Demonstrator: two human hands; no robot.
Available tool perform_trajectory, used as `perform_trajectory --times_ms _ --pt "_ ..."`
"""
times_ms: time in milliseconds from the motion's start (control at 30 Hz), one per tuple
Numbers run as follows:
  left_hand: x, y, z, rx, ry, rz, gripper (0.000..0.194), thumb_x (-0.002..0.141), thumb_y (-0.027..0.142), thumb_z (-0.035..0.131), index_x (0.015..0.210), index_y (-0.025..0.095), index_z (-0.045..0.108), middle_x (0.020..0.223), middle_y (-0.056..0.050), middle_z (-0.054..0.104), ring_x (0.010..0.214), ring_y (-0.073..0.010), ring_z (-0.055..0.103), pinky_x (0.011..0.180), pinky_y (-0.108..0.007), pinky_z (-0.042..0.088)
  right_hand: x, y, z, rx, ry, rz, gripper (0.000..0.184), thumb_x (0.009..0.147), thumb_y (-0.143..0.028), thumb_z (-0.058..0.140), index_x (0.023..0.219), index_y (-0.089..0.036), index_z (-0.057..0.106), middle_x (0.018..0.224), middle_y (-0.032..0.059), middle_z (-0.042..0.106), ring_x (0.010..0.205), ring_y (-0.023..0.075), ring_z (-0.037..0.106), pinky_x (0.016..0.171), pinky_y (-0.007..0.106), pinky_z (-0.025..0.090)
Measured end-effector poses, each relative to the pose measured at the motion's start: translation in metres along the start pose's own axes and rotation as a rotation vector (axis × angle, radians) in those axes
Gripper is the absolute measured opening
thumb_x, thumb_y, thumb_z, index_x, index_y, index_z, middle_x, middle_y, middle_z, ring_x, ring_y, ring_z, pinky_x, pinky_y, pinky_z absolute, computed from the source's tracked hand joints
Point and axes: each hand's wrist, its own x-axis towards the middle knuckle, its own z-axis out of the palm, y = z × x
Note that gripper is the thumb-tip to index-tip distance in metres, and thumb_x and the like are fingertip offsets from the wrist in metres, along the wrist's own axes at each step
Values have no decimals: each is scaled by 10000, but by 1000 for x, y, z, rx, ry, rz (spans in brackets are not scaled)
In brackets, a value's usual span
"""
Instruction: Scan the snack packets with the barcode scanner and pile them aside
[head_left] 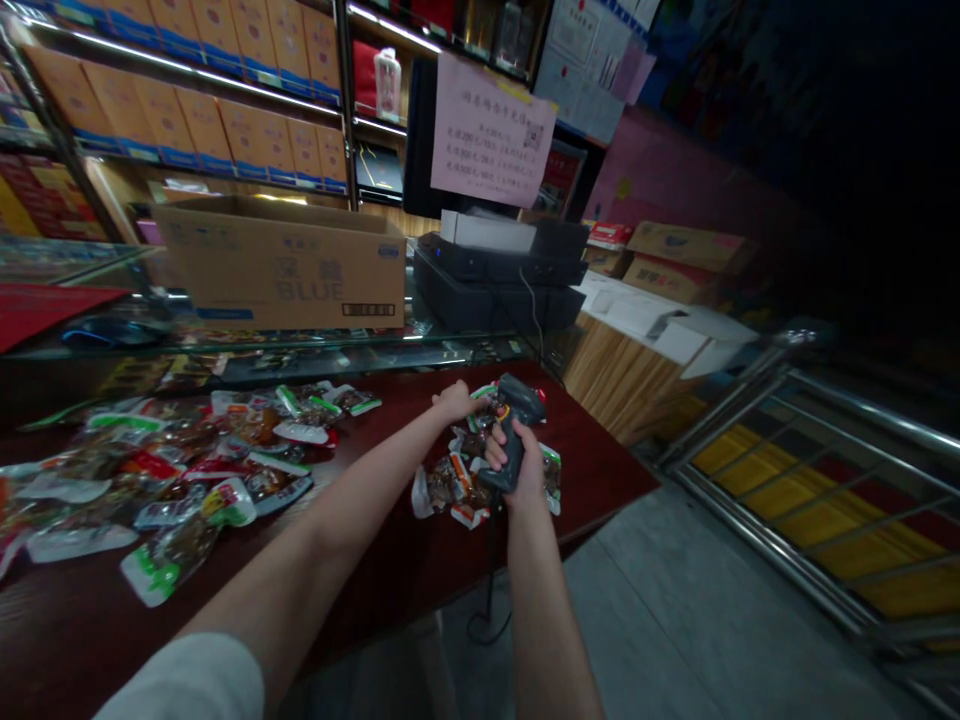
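My right hand [527,467] is wrapped round the handle of a dark barcode scanner [523,397], held above the right part of the table. Its cable drops below the hand. My left hand [452,402] reaches to the scanner's left side, fingers closed on the edge of a clear snack packet [484,391] with a green strip. The scanner and my right hand partly cover that packet. Beneath both hands lies a small group of vacuum-sealed snack packets [450,485]. A larger heap of similar packets [187,465] spreads over the table's left side.
A dark red table [600,480] stands before a glass counter. On the counter are a cardboard box [285,265] and a black printer-like machine [487,285], with a monitor [420,150] behind. A metal railing [810,500] stands on the right. Shelves hold orange boxes [217,130].
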Motion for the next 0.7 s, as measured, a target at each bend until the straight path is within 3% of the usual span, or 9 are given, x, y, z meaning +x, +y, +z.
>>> perform_trajectory --times_ms 133,267,400,567,700 --pt "9 -6 10 -112 66 -102 382 563 448 798 728 178 584 889 -93 702 1064 -309 605 883 -396 430 0 -1 -1 28 0 12 237 764 -351 601 925 -220 487 599 -76 392 394 50 300 324 158 294" --pt "-5 -14 -1 -372 117 -54 328 666 419 725 700 181 503 715 -27 626 815 -198 630 751 -326 494 0 -1 1 16 -1 37 233 750 -354 615 870 -215 471 596 -78 397 390 44 309 329 161 302" --pt "-37 -22 -37 -602 145 3 358 718 444 671 708 188 421 651 27 536 638 -118 583 659 -311 536 -1 2 2 -19 -44 88 254 728 -327 648 863 -201 474 582 -80 435 380 37 339 326 152 308" --pt "-95 -42 -90 -807 186 65 466 629 448 751 666 182 370 652 59 490 651 -94 570 653 -315 577 -6 8 5 -171 -207 228 331 745 -342 683 974 -188 501 589 -72 492 365 41 371 315 154 309" --pt "-137 -61 -114 -855 188 16 437 605 404 786 695 168 429 699 39 545 683 -110 595 600 -282 584 -14 13 8 -309 -367 335 343 794 -367 664 1037 -192 495 596 -71 512 349 45 382 310 160 314"
